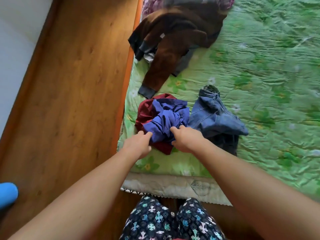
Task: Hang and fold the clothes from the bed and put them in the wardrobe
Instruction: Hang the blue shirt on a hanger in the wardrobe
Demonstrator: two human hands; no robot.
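Observation:
A crumpled blue garment point(167, 118) lies on top of a dark red garment point(147, 110) near the bed's left edge. My left hand point(138, 144) pinches the blue garment's near left edge. My right hand point(184, 138) grips its near right side with curled fingers. Folded blue jeans point(213, 116) lie just to the right of the pile. Farther up the bed a brown jacket point(173, 44) with grey cuffs is spread out.
The bed's green floral cover point(259, 75) stretches right. Its orange wooden side rail point(128, 70) borders a wooden floor point(69, 84). A purple floral pillow point(154, 4) sits at the head. A blue object point(7, 194) lies on the floor at left.

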